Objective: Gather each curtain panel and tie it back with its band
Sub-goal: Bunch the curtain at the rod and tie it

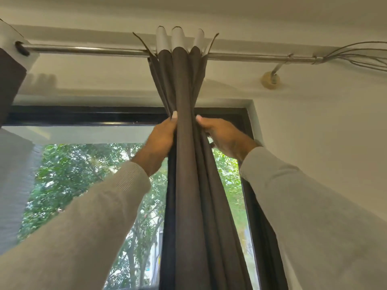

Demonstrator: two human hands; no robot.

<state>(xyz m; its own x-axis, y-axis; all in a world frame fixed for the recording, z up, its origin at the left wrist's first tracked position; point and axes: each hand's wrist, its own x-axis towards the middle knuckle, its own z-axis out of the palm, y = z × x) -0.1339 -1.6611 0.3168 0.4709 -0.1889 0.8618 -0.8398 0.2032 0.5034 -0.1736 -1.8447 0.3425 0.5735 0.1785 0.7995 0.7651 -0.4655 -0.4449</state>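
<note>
Two curtain panels show in the head view, and neither has a band on it yet. The dark panel at the middle of the rod is already bunched into tight pleats, its top folds fanned above the rod and its length falling in front of the right side of the window. I judge the gathering of this panel nearly done, with the tying still to come; no band is visible anywhere in the frame. A second panel hangs at the rod's left end, mostly cut off by the frame edge, so whether it is gathered or tied cannot be told.

The left hand presses against the left flank of the bunched folds, fingers curled round the cloth. The right hand grips the right flank at about the same height, thumb forward and fingers wrapped behind the pleats. Together they squeeze the bundle narrow just below the window's top frame. Wires are tied along the rod's right end.
</note>
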